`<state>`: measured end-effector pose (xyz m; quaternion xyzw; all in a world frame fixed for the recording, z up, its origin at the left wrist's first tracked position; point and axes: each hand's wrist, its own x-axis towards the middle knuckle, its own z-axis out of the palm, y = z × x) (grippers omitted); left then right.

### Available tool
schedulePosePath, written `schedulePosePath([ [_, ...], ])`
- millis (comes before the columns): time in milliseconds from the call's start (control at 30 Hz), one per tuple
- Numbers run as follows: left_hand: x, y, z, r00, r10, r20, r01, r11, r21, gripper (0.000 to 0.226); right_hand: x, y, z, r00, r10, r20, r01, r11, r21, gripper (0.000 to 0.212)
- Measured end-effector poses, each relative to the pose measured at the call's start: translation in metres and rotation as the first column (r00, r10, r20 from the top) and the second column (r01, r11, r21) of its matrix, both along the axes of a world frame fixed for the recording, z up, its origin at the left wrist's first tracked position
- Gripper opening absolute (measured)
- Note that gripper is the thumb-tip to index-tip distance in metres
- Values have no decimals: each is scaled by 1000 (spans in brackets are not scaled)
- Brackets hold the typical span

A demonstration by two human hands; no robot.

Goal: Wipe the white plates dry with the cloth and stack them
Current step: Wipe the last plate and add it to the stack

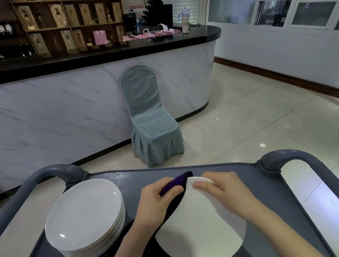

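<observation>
A white plate [199, 232] is held tilted over the grey cart top [259, 192], its face turned toward me. My right hand [221, 188] grips the plate's far rim, fingers curled over the edge. My left hand [154, 203] grips a dark purple cloth [176, 182] and presses it against the plate's upper left rim. More of the dark cloth hangs below the left hand and behind the plate. A stack of several white plates [85, 219] sits on the cart's left side.
The cart has raised grey handles at the far left [51, 172] and far right [286, 156]. Beyond the cart stands a chair with a grey-blue cover [150, 118] against a marble-fronted bar counter [54, 113]. Tiled floor lies to the right.
</observation>
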<state>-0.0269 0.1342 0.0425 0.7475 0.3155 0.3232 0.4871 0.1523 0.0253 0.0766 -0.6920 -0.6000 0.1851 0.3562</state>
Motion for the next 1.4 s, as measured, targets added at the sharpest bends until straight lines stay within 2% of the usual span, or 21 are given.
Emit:
schedulePosePath([
  [67, -3, -2, -8, 989, 139, 43, -136, 989, -61, 17, -1, -5, -5, 981, -134, -141, 143, 988, 58, 36],
  [100, -4, -4, -12, 969, 237, 75, -225, 964, -138, 18, -4, -7, -9, 929, -241, -281, 274, 958, 84, 34],
  [200, 0, -22, -19, 876, 440, 199, -284, 803, -524, 25, -22, -10, -26, 544, -436, -717, 626, 780, 1, 31],
  [233, 2, -26, -21, 855, 473, 212, -274, 760, -590, 26, -28, -11, -31, 453, -451, -769, 661, 748, -50, 31],
  [267, 3, -26, -24, 850, 488, 201, -283, 743, -607, 27, -32, -12, -35, 421, -461, -781, 662, 745, -83, 29],
  [333, 0, -21, -24, 864, 479, 154, -319, 759, -568, 23, -29, -16, -34, 524, -446, -726, 594, 802, -64, 24],
  [433, -7, -5, -17, 915, 388, 114, -327, 876, -355, 19, -3, -15, -13, 815, -338, -471, 406, 912, 49, 7],
  [500, -5, 3, -9, 977, 204, 59, -196, 973, -124, 16, 8, -6, 2, 937, -210, -279, 227, 973, 32, 5],
  [567, 2, 5, 0, 1000, -13, -16, 13, 1000, 12, 13, 6, 5, 7, 997, -25, -77, 22, 999, -46, 17],
  [633, 8, 6, 2, 991, -119, -53, 122, 991, 57, 15, 2, 10, 3, 998, 67, 18, -65, 995, -75, 28],
  [700, 8, 6, -2, 992, -109, -69, 112, 993, 37, 23, 2, 8, -1, 998, 66, 23, -66, 998, -12, 34],
  [800, 3, 3, -15, 992, 127, 21, -124, 984, -125, 18, 3, 0, -6, 970, -154, -189, 172, 982, 82, 35],
  [833, 1, 1, -21, 967, 244, 73, -221, 948, -230, 17, 1, -2, -9, 905, -271, -329, 321, 941, 106, 36],
  [933, 5, -15, -35, 868, 475, 145, -328, 768, -551, 25, -18, -4, -26, 536, -449, -715, 653, 757, 14, 39],
  [967, 6, -18, -39, 851, 509, 130, -346, 729, -590, 26, -25, -5, -32, 470, -464, -751, 684, 729, -22, 40],
  [1000, 6, -19, -42, 843, 524, 117, -358, 711, -606, 26, -29, -6, -36, 468, -472, -747, 683, 729, -33, 40],
  [1100, -2, -13, -37, 860, 498, 115, -362, 753, -549, 24, -23, -14, -31, 662, -405, -630, 542, 840, 30, 30],
  [1167, -8, -4, -28, 903, 418, 102, -352, 854, -382, 19, -7, -15, -18, 821, -321, -472, 384, 923, 40, 12],
  [1233, -10, 3, -15, 968, 248, 35, -240, 959, -152, 14, 5, -10, -5, 930, -199, -309, 210, 978, 3, 7],
  [1333, -4, 7, -7, 994, -4, -111, 4, 1000, 0, 17, 6, -3, -2, 996, 16, -90, -26, 994, -109, 15],
  [1400, -3, 5, -10, 989, -57, -134, 59, 998, 8, 21, -1, -3, -13, 997, 79, -19, -80, 991, -107, 28],
])
